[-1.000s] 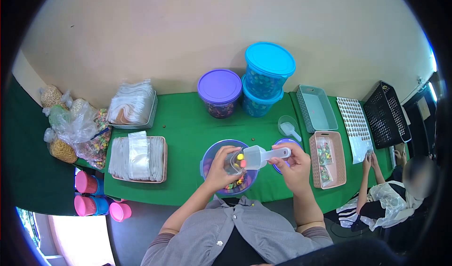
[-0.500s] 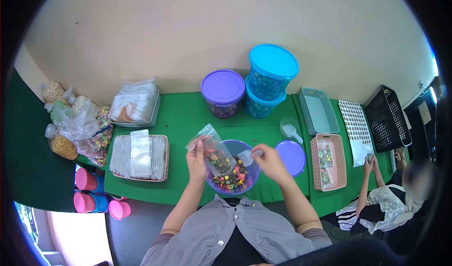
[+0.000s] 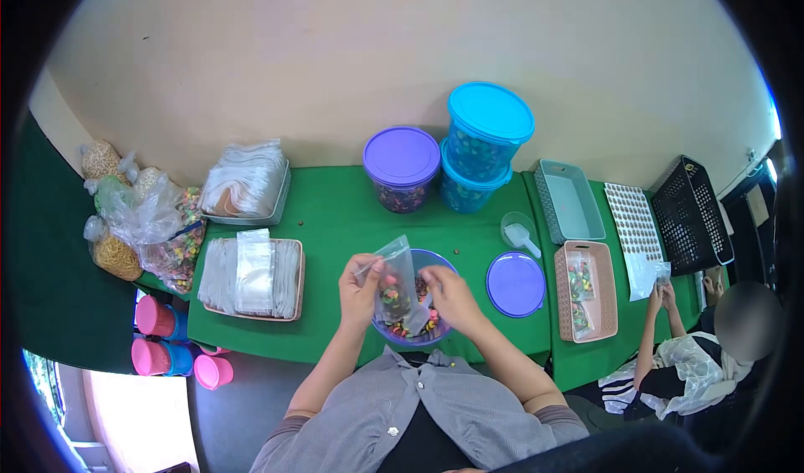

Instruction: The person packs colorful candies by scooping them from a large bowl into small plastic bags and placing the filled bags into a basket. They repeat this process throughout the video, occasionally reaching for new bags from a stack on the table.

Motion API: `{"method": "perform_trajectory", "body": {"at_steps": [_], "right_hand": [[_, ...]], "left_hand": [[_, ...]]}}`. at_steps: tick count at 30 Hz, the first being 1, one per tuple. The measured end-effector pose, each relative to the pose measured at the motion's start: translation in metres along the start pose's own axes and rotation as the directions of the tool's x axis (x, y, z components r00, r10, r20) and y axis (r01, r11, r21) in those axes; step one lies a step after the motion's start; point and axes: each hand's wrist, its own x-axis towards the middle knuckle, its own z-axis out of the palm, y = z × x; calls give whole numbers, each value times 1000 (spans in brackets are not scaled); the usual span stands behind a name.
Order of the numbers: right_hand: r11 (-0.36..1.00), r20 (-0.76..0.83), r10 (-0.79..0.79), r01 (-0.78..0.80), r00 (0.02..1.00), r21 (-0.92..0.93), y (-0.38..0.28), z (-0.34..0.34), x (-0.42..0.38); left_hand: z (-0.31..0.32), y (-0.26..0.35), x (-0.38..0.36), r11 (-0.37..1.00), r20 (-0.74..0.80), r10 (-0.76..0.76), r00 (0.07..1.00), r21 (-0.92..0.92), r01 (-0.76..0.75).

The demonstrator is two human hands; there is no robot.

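Note:
A clear plastic bag [image 3: 394,284], partly filled with colourful pieces, hangs upright from my left hand [image 3: 361,284], whose fingers pinch its upper edge. Beside it my right hand [image 3: 450,295] is closed on a small white scoop [image 3: 416,318], its blade low behind the bag over the pieces. Under both hands stands the purple bowl [image 3: 444,261] of mixed coloured and dark pieces. The bag and my right hand hide part of its contents.
Purple lid [image 3: 515,284] and a clear cup with scoop [image 3: 521,237] lie right. Lidded tubs [image 3: 401,167] stand behind. Bag trays [image 3: 299,297] are left; a pink basket [image 3: 609,297] of filled bags is right. A co-worker [image 3: 670,347] sits far right.
My right hand and the scoop have moved left and slightly down. The bag now hangs more upright. At the far right the co-worker's hands have lifted a small bag slightly.

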Motion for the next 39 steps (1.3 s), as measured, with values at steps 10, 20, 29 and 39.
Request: {"method": "perform_trajectory", "body": {"at_steps": [10, 20, 29, 39], "right_hand": [[595, -46, 14, 29, 999, 803, -60, -25, -26], [680, -234, 27, 153, 972, 717, -66, -17, -44], [850, -142, -164, 213, 976, 481, -66, -43, -50], [945, -253, -323, 325, 912, -36, -67, -35, -48]], "left_hand": [[32, 17, -34, 998, 171, -54, 984, -10, 56], [41, 23, -53, 999, 166, 30, 986, -22, -26], [26, 41, -50, 970, 199, 76, 977, 213, -119], [42, 11, -60, 894, 405, 154, 901, 332, -302]]}}
